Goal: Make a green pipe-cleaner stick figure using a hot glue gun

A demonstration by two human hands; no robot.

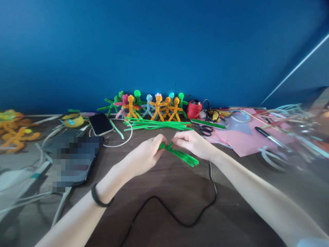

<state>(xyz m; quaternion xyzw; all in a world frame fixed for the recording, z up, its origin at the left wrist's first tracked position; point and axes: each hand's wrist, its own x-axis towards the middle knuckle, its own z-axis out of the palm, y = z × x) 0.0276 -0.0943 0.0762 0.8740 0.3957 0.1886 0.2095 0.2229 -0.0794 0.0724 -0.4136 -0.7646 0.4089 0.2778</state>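
Over the dark tabletop, a bundle of green pipe cleaners is held between both hands. My left hand is closed around its left end, which shows a twisted, wrapped part. My right hand pinches a short bit of green pipe cleaner that sticks up beside the wrap. The loose ends point down and to the right, free of the fingers. Just behind the hands lies a pile of straight green pipe cleaners. Colourful pipe cleaner figures stand in a row against the blue wall.
Left are a phone, a dark blurred-out device, a yellow tape roll and white cables. Right are black scissors, a red wrapped object, pink paper and a marker. A black cable crosses the front.
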